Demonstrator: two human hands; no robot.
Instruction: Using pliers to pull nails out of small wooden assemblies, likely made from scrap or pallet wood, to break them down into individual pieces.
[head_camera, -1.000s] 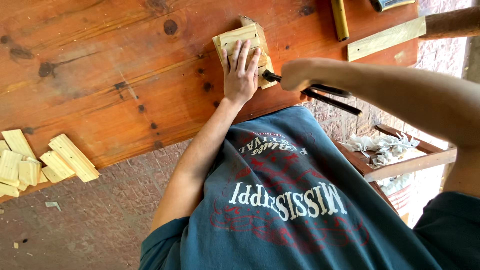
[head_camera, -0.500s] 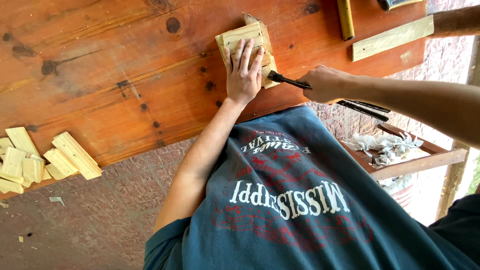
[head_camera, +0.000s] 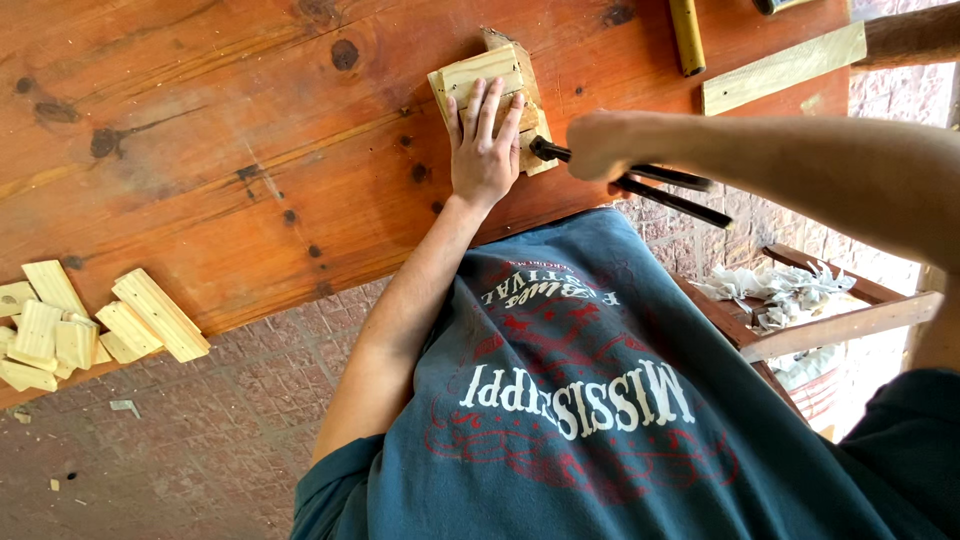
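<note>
Head view, inverted framing. Large reddish-brown knotted plank counter (head_camera: 200, 150) fills the upper left of the view. Below it, a dark teal printed T-shirt (head_camera: 600, 420) on the person's own torso, and a reddish brick-paved floor (head_camera: 180, 460) strewn with small chips.

Right side, beyond the counter edge: a brown wooden frame (head_camera: 850, 315) carrying a heap of pale wood shavings (head_camera: 770, 290).

Far counter edge: a pale flat wooden strip (head_camera: 785, 68), and near it a yellowish round rod (head_camera: 686, 38) lying well apart from the work.

Near-left counter edge: a loose heap of small pale cut wooden blocks (head_camera: 90, 325), some overlapping, well away from both hands.

Work item: a small stack of pale square wooden boards (head_camera: 485, 75) on the counter near its edge, close to the torso. Left hand (head_camera: 483, 160) lies flat on top of the stack, fingers (head_camera: 478, 105) spread and extended, pressing, not wrapped round it.

Right hand (head_camera: 600, 145) is clenched around a black long-handled metal tool (head_camera: 650, 185); its two handles trail toward the right, its head (head_camera: 540, 149) sits just beside the stack's right edge, next to the left hand. Contact with the wood cannot be told.
</note>
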